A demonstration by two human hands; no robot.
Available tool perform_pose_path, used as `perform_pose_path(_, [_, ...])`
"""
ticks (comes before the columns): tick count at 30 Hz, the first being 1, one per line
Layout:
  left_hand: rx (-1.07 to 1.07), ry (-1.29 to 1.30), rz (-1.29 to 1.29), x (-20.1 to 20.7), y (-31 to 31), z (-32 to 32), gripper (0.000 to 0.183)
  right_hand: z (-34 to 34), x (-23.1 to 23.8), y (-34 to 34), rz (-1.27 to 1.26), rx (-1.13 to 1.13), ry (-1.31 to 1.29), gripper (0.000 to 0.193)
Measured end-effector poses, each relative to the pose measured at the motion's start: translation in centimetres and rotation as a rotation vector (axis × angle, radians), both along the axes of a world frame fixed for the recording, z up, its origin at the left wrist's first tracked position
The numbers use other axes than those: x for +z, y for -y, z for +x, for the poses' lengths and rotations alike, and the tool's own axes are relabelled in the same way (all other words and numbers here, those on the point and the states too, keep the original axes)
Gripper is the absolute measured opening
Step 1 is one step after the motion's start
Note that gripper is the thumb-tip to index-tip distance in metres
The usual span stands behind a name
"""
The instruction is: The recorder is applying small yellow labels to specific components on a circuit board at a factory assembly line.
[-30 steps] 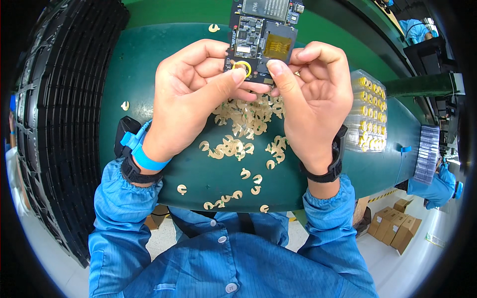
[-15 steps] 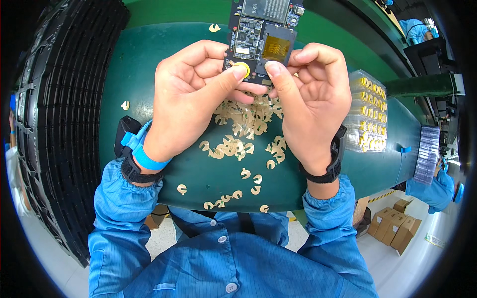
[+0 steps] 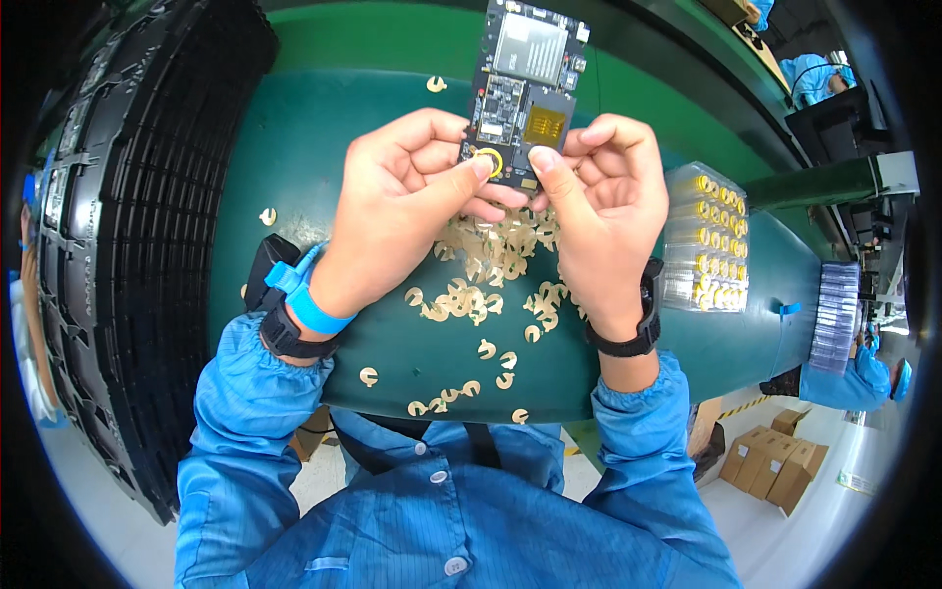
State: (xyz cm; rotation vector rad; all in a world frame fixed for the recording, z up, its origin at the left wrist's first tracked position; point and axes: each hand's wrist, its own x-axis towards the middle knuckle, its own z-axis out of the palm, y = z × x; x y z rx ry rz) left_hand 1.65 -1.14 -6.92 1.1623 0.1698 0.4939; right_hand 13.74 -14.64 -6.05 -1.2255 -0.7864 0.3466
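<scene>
A black circuit board is held up over the far part of the green table, gripped by both hands at its lower edge. On its lower left corner sits a round yellow part, with the thumb of my left hand pressed on it. My right hand pinches the lower right side, thumb on the front and fingers curled behind. A heap of small cream, ring-shaped pieces with a notch lies below the board, and several more are scattered towards the table's near edge.
Tall stacked black trays stand along the left. A clear plastic tray with rows of yellow round parts lies right of my hand. Farther right is a stack of clear trays. Cardboard boxes sit on the floor; other people in blue work nearby.
The board and both hands sit slightly lower in the picture, and more of the board's upper end shows. The view has shifted a little. Both hands keep their hold.
</scene>
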Motion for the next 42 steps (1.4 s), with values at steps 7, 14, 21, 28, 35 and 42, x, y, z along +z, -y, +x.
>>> perform_pose_path(7, [0.009, -0.048, 0.007, -0.5, -0.8, -0.6, 0.037, 1.0, -0.5, -0.4, -0.01, -0.043, -0.073, 0.03])
perform_pose_path(14, [0.263, -0.091, 0.048, -0.6, -2.6, -0.8, 0.03, 7.7, 0.0, -5.7, -0.189, -0.209, 0.021, 0.031])
perform_pose_path(21, [0.205, -0.117, 0.116, -1.1, -2.3, 1.4, 0.02, 18.2, -4.4, -7.6, -0.558, -0.729, 0.366, 0.025])
perform_pose_path(28, [0.27, -0.167, 0.154, -1.9, -3.5, -0.5, 0.018, 4.0, 2.4, 1.1, -0.267, -0.192, 0.545, 0.01])
perform_pose_path(35, [0.326, -0.17, 0.23, -2.9, -4.2, 0.4, 0.017, 7.1, 5.6, 18.2, -0.69, -0.499, 0.789, 0.017])
perform_pose_path(42, [0.359, -0.187, 0.271, -4.0, -4.2, 0.7, 0.015, 9.1, 4.1, 18.7, -0.806, -0.328, 0.938, 0.019])
